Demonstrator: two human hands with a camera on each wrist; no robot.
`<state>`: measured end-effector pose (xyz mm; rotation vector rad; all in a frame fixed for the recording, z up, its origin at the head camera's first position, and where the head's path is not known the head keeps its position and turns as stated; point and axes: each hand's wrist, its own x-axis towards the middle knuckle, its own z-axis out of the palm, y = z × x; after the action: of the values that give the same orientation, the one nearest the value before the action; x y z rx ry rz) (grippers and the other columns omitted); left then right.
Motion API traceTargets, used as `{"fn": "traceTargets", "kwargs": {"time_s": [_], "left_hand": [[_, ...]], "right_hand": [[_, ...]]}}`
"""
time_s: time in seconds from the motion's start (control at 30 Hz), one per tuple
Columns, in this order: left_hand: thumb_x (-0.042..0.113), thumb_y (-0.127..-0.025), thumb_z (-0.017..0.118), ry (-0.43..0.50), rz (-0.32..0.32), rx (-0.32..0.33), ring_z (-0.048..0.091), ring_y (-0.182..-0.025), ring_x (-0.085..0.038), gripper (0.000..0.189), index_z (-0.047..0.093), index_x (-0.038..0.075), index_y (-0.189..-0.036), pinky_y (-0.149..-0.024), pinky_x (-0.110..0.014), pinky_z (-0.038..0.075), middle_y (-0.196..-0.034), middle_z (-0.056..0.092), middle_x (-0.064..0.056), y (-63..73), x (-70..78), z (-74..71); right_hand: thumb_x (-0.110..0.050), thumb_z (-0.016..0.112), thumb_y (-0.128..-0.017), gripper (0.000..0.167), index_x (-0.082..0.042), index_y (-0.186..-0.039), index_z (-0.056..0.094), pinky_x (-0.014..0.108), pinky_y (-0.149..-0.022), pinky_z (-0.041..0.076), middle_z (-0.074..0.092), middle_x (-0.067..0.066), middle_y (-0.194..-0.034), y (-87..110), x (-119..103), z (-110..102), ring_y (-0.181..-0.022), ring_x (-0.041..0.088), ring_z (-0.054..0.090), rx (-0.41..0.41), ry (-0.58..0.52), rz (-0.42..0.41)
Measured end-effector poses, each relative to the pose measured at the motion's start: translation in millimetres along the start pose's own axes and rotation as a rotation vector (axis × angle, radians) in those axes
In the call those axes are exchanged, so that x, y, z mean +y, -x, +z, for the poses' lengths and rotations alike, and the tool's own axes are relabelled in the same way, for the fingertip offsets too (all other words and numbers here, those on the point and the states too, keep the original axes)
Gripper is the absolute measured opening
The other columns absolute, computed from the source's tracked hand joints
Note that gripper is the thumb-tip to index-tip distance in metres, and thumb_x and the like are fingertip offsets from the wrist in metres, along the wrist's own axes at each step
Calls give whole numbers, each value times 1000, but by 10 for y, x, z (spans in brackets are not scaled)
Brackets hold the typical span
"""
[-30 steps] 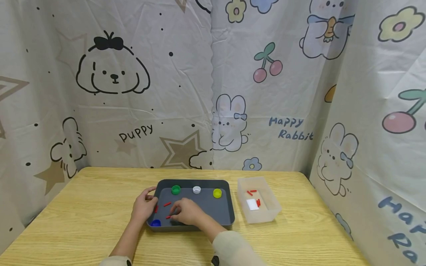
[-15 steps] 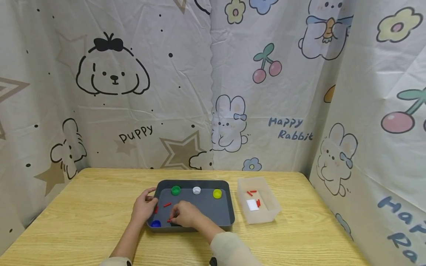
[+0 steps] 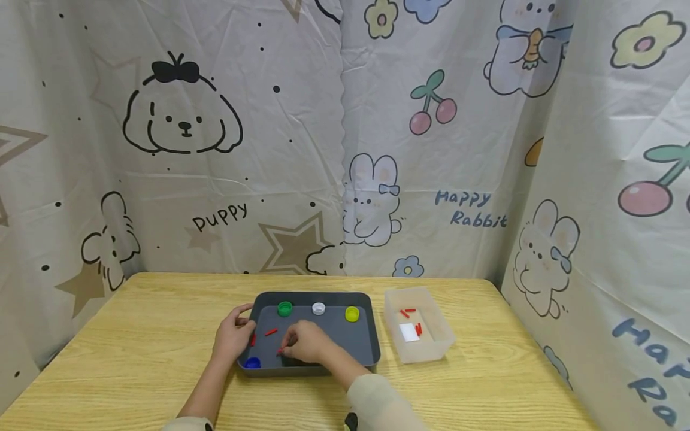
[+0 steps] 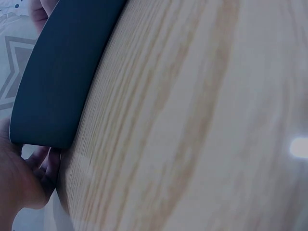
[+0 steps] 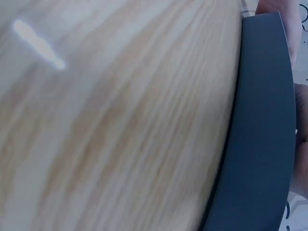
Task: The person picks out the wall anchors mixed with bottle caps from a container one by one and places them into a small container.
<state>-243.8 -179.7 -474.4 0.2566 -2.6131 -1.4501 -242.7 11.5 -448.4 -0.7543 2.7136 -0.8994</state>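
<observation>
A dark grey tray [image 3: 345, 341] lies on the table. My left hand [image 3: 233, 334] grips its left wall, thumb over the rim; the left wrist view shows the curled fingers [image 4: 45, 166] against the tray's outer side. Over the tray's front half, my right hand [image 3: 306, 342] pinches a small red stick [image 3: 280, 351] between thumb and fingertips. Two more red sticks lie in the tray, one red stick [image 3: 271, 331] near the middle left, another red stick [image 3: 253, 339] by the left wall. The tray wall mostly hides the right hand [image 5: 302, 139] in the right wrist view.
Inside the tray sit small round caps: a green cap [image 3: 284, 309], a white cap [image 3: 318, 308], a yellow cap [image 3: 352, 313] and a blue cap [image 3: 252, 363]. Right of it stands a translucent box [image 3: 438, 332] with several red sticks and a white card [image 3: 409, 332].
My right hand dips slightly toward the front of the tray, then shifts back and a little right with the red stick. The left hand stays in place on the tray.
</observation>
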Motion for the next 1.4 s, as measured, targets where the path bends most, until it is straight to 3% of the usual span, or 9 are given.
{"fn": "traceTargets", "kwargs": {"time_s": [0.33, 0.63, 0.83, 1.17, 1.4], "left_hand": [[15, -87, 53, -2, -11, -4, 59, -104, -32, 46, 50, 13, -133, -76, -38, 42, -114, 59, -20, -6, -12, -5], [14, -87, 52, -6, 1, 1, 60, -104, -33, 46, 50, 11, -133, -78, -40, 43, -113, 60, -21, 15, -12, -13], [14, -87, 52, -9, 7, 1, 60, -101, -33, 46, 50, 11, -133, -73, -34, 42, -111, 60, -20, 14, -2, -16], [14, -87, 53, -1, 6, -1, 60, -100, -31, 46, 50, 10, -133, -69, -29, 41, -110, 60, -20, 10, 10, -7], [14, -88, 53, -2, 3, -8, 60, -100, -31, 46, 50, 11, -133, -69, -29, 40, -111, 60, -20, 14, 23, -5]], "right_hand": [[-15, 70, -81, 4, -12, -78, 69, 19, -52, 37, 57, -6, -68, 46, 69, -208, -56, 3, 43, 40, -1, -1], [-17, 69, -81, 7, -10, -80, 70, 19, -51, 36, 54, -8, -64, 89, 189, -345, -55, 4, 42, 70, 0, 5], [-13, 67, -82, 5, -10, -81, 71, 19, -48, 32, 49, -8, -58, 130, 249, -455, -49, 5, 38, 88, -53, -21], [-14, 67, -82, 6, -9, -84, 70, 20, -49, 36, 52, -4, -68, 229, 323, -614, -52, 6, 42, 122, -51, 3], [-15, 68, -79, 5, -11, -82, 69, 22, -55, 38, 54, -2, -75, 308, 389, -714, -63, 9, 45, 165, -11, 9]]}}
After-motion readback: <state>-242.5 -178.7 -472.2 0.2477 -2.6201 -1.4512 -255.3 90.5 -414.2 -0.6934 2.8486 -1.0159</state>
